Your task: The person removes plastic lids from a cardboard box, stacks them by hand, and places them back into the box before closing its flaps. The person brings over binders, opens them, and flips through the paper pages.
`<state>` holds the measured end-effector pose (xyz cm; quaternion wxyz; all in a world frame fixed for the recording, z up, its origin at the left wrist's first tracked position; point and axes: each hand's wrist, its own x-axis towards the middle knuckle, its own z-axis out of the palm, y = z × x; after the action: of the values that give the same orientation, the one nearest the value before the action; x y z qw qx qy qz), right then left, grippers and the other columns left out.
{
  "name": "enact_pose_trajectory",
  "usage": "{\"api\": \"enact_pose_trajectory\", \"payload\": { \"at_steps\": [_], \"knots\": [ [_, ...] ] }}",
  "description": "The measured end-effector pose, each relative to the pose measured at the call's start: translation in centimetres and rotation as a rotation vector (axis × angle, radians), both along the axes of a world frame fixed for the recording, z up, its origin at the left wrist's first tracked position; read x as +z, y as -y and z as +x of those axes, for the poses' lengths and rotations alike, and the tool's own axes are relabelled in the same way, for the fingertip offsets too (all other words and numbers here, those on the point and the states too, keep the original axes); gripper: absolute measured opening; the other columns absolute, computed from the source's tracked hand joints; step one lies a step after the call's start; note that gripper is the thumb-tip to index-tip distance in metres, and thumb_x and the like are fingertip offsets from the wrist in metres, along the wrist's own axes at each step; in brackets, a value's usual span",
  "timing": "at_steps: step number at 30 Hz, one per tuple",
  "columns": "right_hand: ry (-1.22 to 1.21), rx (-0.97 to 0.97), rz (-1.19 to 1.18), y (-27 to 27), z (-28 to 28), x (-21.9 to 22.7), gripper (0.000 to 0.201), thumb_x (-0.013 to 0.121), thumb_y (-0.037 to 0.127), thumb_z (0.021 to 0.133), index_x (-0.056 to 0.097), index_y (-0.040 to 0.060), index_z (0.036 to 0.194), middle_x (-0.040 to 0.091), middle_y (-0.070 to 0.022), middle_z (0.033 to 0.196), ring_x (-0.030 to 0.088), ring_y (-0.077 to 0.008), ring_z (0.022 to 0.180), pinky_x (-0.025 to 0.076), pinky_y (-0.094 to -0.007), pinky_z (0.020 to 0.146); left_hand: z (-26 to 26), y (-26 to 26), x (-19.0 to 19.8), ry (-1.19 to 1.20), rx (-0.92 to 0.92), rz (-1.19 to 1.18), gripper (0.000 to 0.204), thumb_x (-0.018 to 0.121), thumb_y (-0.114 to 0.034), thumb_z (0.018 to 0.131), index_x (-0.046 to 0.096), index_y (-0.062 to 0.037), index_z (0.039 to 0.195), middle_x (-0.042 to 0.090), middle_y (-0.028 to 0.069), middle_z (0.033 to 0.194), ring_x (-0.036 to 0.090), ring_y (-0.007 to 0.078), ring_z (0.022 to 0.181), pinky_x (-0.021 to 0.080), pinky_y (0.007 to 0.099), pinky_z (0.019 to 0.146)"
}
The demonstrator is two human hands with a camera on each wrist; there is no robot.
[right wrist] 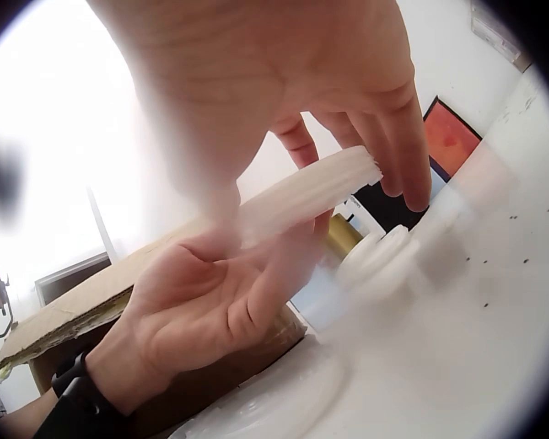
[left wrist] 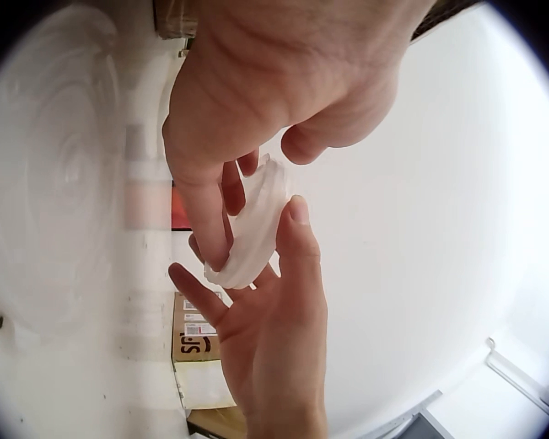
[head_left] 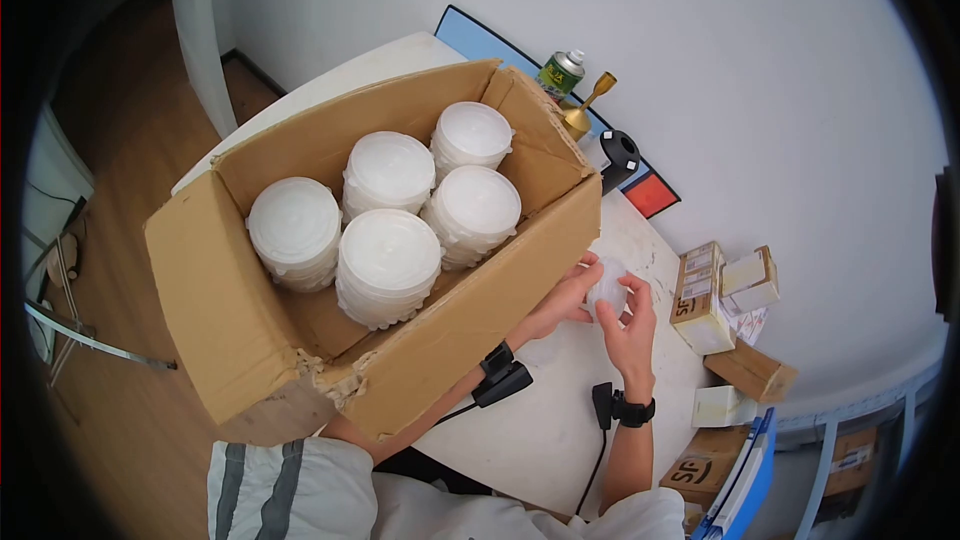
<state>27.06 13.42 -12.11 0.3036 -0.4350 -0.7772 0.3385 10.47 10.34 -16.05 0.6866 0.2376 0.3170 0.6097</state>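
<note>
Both hands hold a thin stack of round, translucent plastic lids (head_left: 607,290) tilted up over the white table, to the right of the cardboard box. My left hand (head_left: 562,305) grips the lids from the box side, its fingers along their edge in the left wrist view. My right hand (head_left: 630,332) has its thumb and fingers around the opposite edge. Seen from the right wrist, the layered rim of the lids (right wrist: 306,190) lies between both hands. Another translucent lid (right wrist: 270,402) lies on the table below, and a small white stack (right wrist: 375,261) stands behind the held lids.
A large open cardboard box (head_left: 480,340) with torn flaps contains several stacks of round white lids (head_left: 390,250). Against the wall stand a spray can (head_left: 560,73), a gold candlestick (head_left: 580,118) and a black-and-white cylinder (head_left: 618,155). Small cartons (head_left: 700,300) line the right side, near a blue folder (head_left: 745,480).
</note>
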Motion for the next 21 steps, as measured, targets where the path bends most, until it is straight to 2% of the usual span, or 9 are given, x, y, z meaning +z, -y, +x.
{"api": "enact_pose_trajectory", "payload": {
  "at_steps": [2,5,7,11,13,14,15,17,21],
  "knots": [
    [0.170,0.076,0.125,0.2,-0.1,0.6,0.056,0.077,0.014,0.086,0.046,0.0008,0.131,0.052,-0.0165,0.135,0.056,-0.0255,0.124,0.056,-0.0393,0.091,0.6,-0.4,-0.5,0.004,0.004,0.035,0.046,0.054,-0.036,0.106,0.040,-0.0082,0.140,0.057,0.0117,0.128,0.064,0.0245,0.110,0.058,0.0432,0.087],
    [0.180,0.095,0.161,0.3,0.1,0.4,0.062,0.078,0.014,0.083,0.044,0.0016,0.133,0.053,-0.0138,0.130,0.055,-0.0245,0.122,0.055,-0.0387,0.093,1.2,-1.1,-1.8,-0.026,0.041,0.120,0.048,0.057,-0.042,0.105,0.045,-0.0060,0.133,0.061,0.0121,0.119,0.066,0.0248,0.108,0.061,0.0399,0.080],
    [0.099,0.140,0.152,-0.8,1.1,0.7,0.063,0.078,0.013,0.081,0.043,0.0023,0.133,0.053,-0.0116,0.126,0.055,-0.0238,0.122,0.052,-0.0398,0.098,0.3,-0.3,-0.4,0.167,-0.025,0.143,0.043,0.059,-0.041,0.104,0.051,-0.0044,0.125,0.062,0.0127,0.117,0.069,0.0249,0.098,0.062,0.0369,0.073],
    [-0.176,0.107,0.245,-1.6,-0.2,6.7,0.060,0.076,0.014,0.080,0.043,0.0040,0.130,0.052,-0.0107,0.128,0.055,-0.0250,0.120,0.045,-0.0398,0.104,-0.8,1.0,1.2,0.193,0.011,0.106,0.038,0.060,-0.038,0.104,0.054,-0.0042,0.118,0.064,0.0119,0.108,0.070,0.0243,0.086,0.062,0.0356,0.069],
    [-0.224,0.226,0.288,1.5,-6.3,12.2,0.073,0.087,0.016,0.067,0.043,0.0074,0.125,0.048,-0.0110,0.130,0.053,-0.0252,0.121,0.047,-0.0436,0.101,0.2,0.4,0.5,-0.047,0.052,0.139,0.036,0.060,-0.039,0.103,0.057,-0.0044,0.113,0.066,0.0111,0.099,0.070,0.0223,0.078,0.061,0.0344,0.065],
    [-0.140,0.363,0.316,3.6,-10.1,14.2,0.075,0.090,0.020,0.065,0.044,0.0074,0.123,0.050,-0.0117,0.127,0.054,-0.0263,0.120,0.047,-0.0430,0.101,0.7,-0.1,0.2,-0.124,0.035,0.115,0.038,0.063,-0.035,0.102,0.057,-0.0008,0.118,0.067,0.0185,0.104,0.072,0.0289,0.086,0.061,0.0397,0.071],
    [-0.061,0.499,0.349,5.5,-14.2,15.7,0.077,0.092,0.023,0.063,0.044,0.0075,0.121,0.051,-0.0124,0.124,0.056,-0.0274,0.119,0.047,-0.0424,0.100,-0.6,0.6,-0.8,-0.136,0.040,0.110,0.038,0.063,-0.035,0.102,0.057,-0.0008,0.118,0.067,0.0185,0.104,0.072,0.0289,0.086,0.061,0.0397,0.071],
    [0.356,0.883,0.559,7.2,-21.3,17.7,0.074,0.095,0.027,0.062,0.046,0.0066,0.113,0.053,-0.0144,0.112,0.058,-0.0312,0.109,0.049,-0.0417,0.093,-1.4,0.1,-1.7,-0.242,0.138,0.091,0.037,0.063,-0.034,0.101,0.057,-0.0009,0.118,0.067,0.0183,0.104,0.071,0.0292,0.087,0.060,0.0399,0.072],
    [0.540,1.185,0.468,9.7,-31.1,14.2,0.065,0.092,0.034,0.069,0.048,0.0038,0.105,0.054,-0.0185,0.102,0.058,-0.0400,0.099,0.049,-0.0478,0.083,-5.0,0.0,-2.0,-0.445,0.338,0.083,0.036,0.063,-0.032,0.100,0.058,-0.0010,0.118,0.067,0.0178,0.104,0.071,0.0298,0.088,0.059,0.0405,0.074]
  ]
}}
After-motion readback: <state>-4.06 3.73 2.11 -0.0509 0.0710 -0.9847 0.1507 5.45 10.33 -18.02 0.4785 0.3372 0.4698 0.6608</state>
